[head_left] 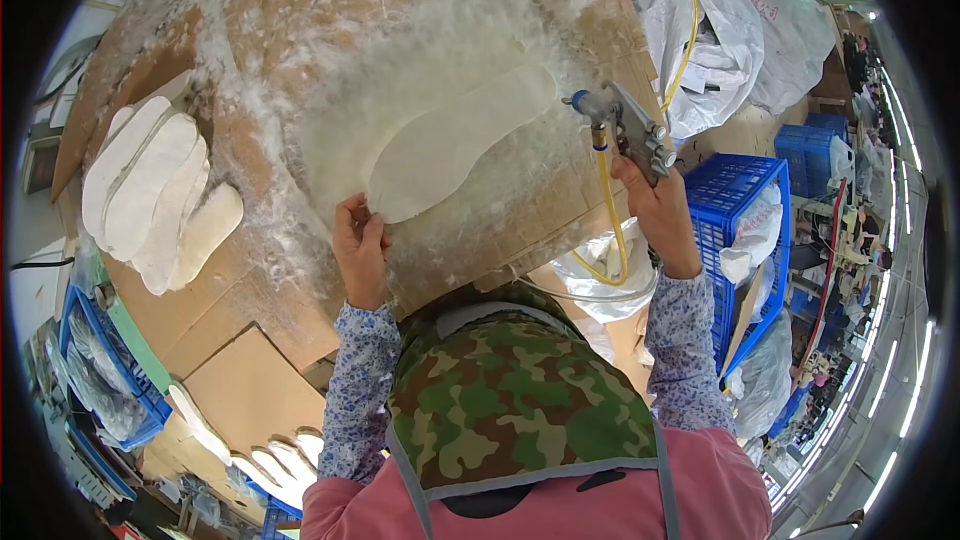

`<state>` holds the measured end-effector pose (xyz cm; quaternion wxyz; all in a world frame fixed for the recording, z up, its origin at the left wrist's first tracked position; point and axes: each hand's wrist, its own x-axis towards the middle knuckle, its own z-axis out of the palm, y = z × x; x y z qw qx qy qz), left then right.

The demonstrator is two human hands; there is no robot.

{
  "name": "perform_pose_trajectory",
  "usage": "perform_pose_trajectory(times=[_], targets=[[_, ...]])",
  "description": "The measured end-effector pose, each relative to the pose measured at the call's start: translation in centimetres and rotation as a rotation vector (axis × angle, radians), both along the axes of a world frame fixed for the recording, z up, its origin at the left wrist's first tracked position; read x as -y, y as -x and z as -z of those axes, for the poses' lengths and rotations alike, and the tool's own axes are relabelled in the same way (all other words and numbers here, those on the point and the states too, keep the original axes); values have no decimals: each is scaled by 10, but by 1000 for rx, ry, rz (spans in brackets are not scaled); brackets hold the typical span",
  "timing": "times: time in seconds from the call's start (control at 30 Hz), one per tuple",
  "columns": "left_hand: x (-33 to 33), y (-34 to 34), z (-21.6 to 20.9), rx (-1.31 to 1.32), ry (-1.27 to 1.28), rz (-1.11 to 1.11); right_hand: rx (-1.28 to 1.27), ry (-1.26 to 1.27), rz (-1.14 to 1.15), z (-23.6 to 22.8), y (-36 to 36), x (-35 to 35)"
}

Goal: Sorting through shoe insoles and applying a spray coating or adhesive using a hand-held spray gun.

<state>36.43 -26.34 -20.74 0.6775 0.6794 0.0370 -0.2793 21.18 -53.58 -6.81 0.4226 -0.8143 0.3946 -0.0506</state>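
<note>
A pale insole (462, 140) lies slantwise on fibre-covered cardboard, its narrower, rounded end toward my left hand. My left hand (362, 245) is closed, finger and thumb pinched at the insole's near left edge. In my right hand (660, 215) is a metal spray gun (640, 135), gripped by its handle. Its blue-tipped nozzle points left, over the far right end of the insole. A yellow hose (610, 205) hangs from the gun and curves below it. The trigger is partly hidden by the gun body and my fingers.
Several pale insoles (160, 190) lie overlapped on the left of the cardboard table top (270, 270). More insoles (280, 470) rest lower left. A blue crate (710, 200) with bags stands right of my right hand. White sacks (700, 40) lie at the far right.
</note>
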Motion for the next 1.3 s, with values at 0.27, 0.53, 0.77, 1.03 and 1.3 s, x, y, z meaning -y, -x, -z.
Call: perform_pose_trajectory(times=[0.27, 0.53, 0.77, 1.03, 1.3], targets=[[-5, -3, 3, 20, -51, 12, -33, -34, -80, -2, -3, -24], [-7, -1, 6, -18, 30, 6, 32, -166, -280, 5, -7, -72], [-3, 1, 4, 10, 29, 7, 11, -146, -268, 3, -3, -73], [3, -13, -53, -60, 310, -52, 19, -130, 43, -11, 0, -42], [-70, 27, -123, 113, 457, -155, 243, -311, -31, -45, 45, -50]])
